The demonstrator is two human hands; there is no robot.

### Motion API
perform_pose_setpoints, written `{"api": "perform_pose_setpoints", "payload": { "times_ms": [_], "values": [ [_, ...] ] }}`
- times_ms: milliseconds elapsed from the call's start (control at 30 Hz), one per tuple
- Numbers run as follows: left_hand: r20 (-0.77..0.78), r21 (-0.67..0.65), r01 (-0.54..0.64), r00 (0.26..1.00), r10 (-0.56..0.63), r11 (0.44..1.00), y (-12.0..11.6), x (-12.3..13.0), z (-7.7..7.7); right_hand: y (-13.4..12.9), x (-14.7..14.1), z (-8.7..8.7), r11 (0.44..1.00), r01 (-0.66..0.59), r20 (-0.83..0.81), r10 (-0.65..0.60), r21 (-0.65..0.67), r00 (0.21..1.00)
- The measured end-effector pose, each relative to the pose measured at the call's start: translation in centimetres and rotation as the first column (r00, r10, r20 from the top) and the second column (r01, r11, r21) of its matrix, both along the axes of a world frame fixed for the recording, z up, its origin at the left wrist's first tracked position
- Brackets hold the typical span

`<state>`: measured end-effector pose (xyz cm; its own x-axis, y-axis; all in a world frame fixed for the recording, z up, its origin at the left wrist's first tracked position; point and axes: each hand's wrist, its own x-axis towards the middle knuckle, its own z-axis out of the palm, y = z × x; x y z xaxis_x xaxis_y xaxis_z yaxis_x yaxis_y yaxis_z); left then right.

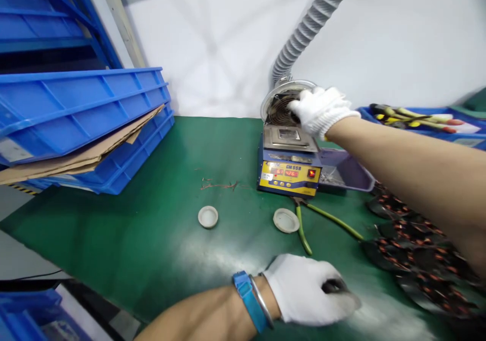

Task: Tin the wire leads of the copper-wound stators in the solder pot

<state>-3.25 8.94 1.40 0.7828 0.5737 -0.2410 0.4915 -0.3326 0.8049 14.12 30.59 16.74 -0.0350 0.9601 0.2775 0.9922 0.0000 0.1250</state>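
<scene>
My right hand (319, 110), in a white knit glove, reaches over the solder pot (288, 171). Its fingers are closed on a small dark part (294, 118), just above the pot's square metal opening (288, 134). My left hand (311, 290), also gloved, is low over the green table with its fingers curled around a small dark part (334, 286), mostly hidden by the glove. Green-handled cutters (304, 229) lie spread in front of the pot. Two shallow round white dishes stand nearby, one (208, 217) to the left and one (286, 221) beside the cutters.
A fume hose (311, 27) ends in a round hood behind the pot. Several dark coils with copper wire (421, 250) lie at right, by a purple bin (349, 166) and a blue tool tray (465, 139). Wire scraps (220, 185) lie mid-table. Blue crates (83, 113) are stacked left.
</scene>
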Motion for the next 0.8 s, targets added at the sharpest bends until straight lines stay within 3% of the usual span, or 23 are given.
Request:
{"api": "perform_pose_setpoints", "payload": {
  "times_ms": [167,433,567,700,800],
  "values": [
    [0.0,0.013,-0.002,1.0,0.002,1.0,-0.1,-0.1,0.0,0.1,-0.1,1.8,0.989,0.138,-0.103,-0.143,-0.057,0.984],
    [0.032,0.052,-0.018,0.999,0.017,0.998,0.1,-0.1,-0.5,-1.0,-1.4,0.5,0.985,0.117,-0.236,-0.145,-0.126,0.961],
    [0.065,0.061,-0.04,0.997,0.036,0.997,0.2,-0.2,-0.8,-2.3,-1.1,2.4,0.983,0.165,-0.31,-0.18,-0.075,0.933],
    [0.103,0.063,-0.059,0.993,0.052,0.996,0.1,-0.3,-0.8,-6.3,0.8,3.6,0.972,0.233,-0.406,-0.23,-0.042,0.885],
    [0.267,0.058,-0.169,0.953,0.147,0.984,-0.2,-0.3,-0.6,-12.1,2.7,0.6,0.981,0.195,-0.458,-0.171,0.005,0.872]
  ]
}}
